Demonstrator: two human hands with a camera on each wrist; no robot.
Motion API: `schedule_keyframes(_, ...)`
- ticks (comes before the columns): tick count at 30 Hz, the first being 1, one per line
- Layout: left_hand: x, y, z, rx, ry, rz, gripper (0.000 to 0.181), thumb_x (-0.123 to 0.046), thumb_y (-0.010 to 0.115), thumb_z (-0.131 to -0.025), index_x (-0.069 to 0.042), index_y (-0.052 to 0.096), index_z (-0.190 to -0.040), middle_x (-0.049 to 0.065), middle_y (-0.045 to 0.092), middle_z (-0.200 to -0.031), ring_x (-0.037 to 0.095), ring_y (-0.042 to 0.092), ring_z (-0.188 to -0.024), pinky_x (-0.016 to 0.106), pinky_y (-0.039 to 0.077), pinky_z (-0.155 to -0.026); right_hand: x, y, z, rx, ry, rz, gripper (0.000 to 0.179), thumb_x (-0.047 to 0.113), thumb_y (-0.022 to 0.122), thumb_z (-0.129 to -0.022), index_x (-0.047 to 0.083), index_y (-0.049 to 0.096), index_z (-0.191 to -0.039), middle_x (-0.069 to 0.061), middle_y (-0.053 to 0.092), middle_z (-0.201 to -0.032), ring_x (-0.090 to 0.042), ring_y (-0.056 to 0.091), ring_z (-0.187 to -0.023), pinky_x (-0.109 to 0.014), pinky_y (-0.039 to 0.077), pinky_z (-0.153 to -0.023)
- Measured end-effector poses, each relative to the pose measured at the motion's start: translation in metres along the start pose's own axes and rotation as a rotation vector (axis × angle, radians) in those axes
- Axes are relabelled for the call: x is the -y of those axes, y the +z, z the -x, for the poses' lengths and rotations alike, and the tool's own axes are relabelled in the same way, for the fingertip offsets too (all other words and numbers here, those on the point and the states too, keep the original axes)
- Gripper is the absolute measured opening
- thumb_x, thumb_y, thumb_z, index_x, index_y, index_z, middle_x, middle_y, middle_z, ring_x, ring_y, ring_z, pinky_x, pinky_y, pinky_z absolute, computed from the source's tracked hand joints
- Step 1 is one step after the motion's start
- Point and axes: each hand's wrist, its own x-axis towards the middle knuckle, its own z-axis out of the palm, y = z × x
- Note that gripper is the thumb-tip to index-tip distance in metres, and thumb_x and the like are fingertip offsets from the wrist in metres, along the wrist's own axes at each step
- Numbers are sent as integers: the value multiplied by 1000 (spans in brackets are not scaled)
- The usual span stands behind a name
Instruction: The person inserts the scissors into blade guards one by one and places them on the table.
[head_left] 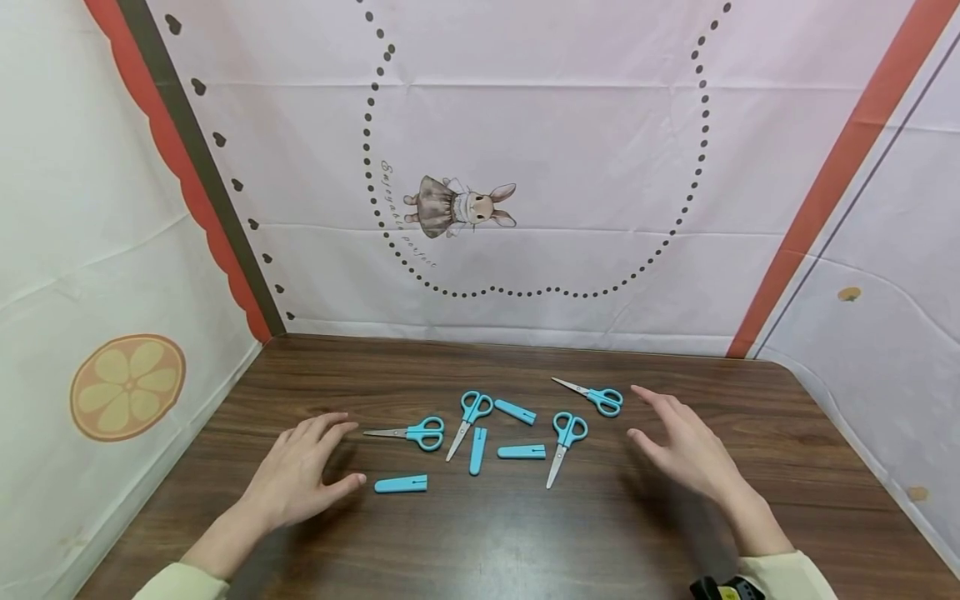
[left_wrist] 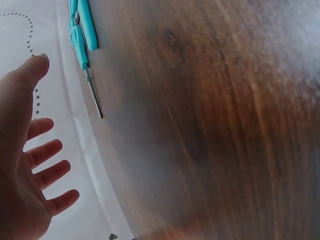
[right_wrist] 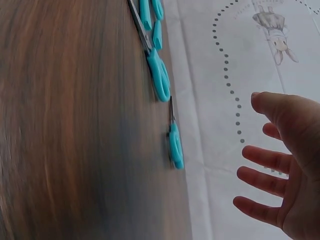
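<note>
Several small scissors with light-blue handles and several matching blade caps lie scattered on the brown wooden table. My left hand [head_left: 300, 475], fingers spread and holding nothing, hovers by the leftmost scissors [head_left: 425, 433], whose blades point toward it. Just right of its thumb lies a cap [head_left: 401, 484]. Another pair of scissors [head_left: 476, 406], an upright cap [head_left: 477, 451] and two more caps [head_left: 521, 452] [head_left: 515, 412] fill the middle. My right hand [head_left: 690, 446], also empty with fingers extended, is beside the far-right scissors [head_left: 604, 402]. Nearer the middle lies another pair of scissors [head_left: 570, 430].
The wooden table [head_left: 480, 542] meets a white printed cloth wall [head_left: 570, 183] at its back edge. More cloth [head_left: 45, 250] stands along the left side, and another panel [head_left: 885, 375] along the right. A dark wristband [head_left: 723, 588] sits at the right sleeve.
</note>
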Motion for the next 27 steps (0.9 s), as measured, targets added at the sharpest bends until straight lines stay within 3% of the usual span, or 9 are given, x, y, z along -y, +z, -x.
schedule_keyframes(12, -5, 2, 0, -67, -12, 46, 51, -46, 71, -74, -16, 60, -114, 0, 55, -111, 25, 54, -102, 48, 43, -82, 5, 15, -4, -43, 28, -32, 54, 22, 69, -81, 10, 48, -131, -13, 59, -111, -30, 56, -101, -50, 44, -78)
schedule_keyframes(20, -12, 2, 0, -75, -56, 115, 45, -41, 75, -72, -17, 62, -109, -3, 58, -102, 21, 57, -95, 45, 47, -78, 11, 26, -9, -92, 30, -79, 51, 18, 70, -81, 10, 51, -128, -11, 61, -106, -29, 57, -98, -49, 45, -77)
schedule_keyframes(27, -18, 5, 1, -64, -38, 150, 46, -37, 79, -68, -19, 63, -107, -7, 58, -102, 18, 59, -94, 42, 49, -74, 19, 38, -14, -106, 18, -108, 51, 18, 71, -79, 10, 52, -126, -11, 62, -102, -28, 58, -96, -46, 45, -79)
